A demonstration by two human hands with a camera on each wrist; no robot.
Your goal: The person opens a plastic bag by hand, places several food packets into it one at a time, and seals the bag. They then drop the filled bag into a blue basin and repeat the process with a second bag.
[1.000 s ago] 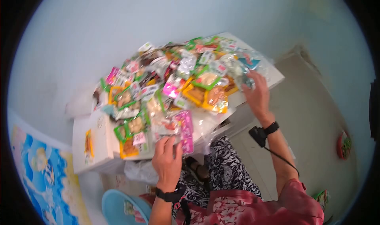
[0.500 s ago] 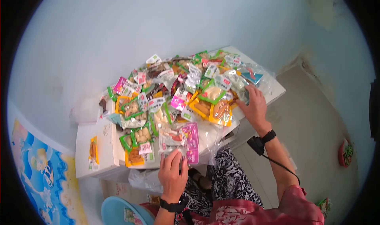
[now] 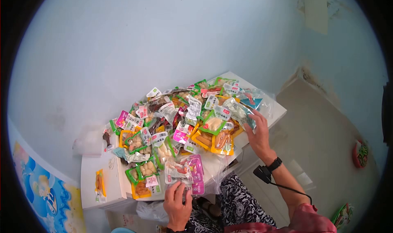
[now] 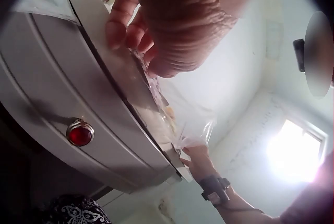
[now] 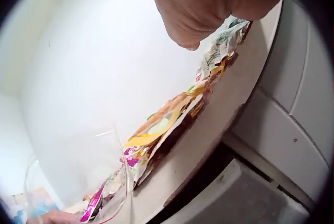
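Note:
A heap of small sealed snack packets (image 3: 163, 112) covers much of the white table top. My left hand (image 3: 178, 206) is at the table's near edge, its loosely bent fingertips at the lower end of a clear packet (image 3: 178, 170) with reddish food. Beside that packet lies a pink and purple packet (image 3: 197, 173). At the right end of the heap my right hand (image 3: 258, 134) reaches in with thumb and fingers apart, fingertips right at a clear, silvery packet (image 3: 239, 110). In the right wrist view yellow-edged packets (image 5: 167, 119) lie near the hand (image 5: 209, 5).
A yellow packet (image 3: 99, 184) lies apart on the left part of the table (image 3: 92, 171). Clear plastic (image 3: 221, 173) hangs over the near edge. Below is a drawer front with a red knob (image 4: 80, 132). A red container (image 3: 359, 154) with green contents stands on the floor at right.
The head view has tilted upward, so the table and both hands sit lower in it. Both hands stay near the same packets; the heap looks much the same.

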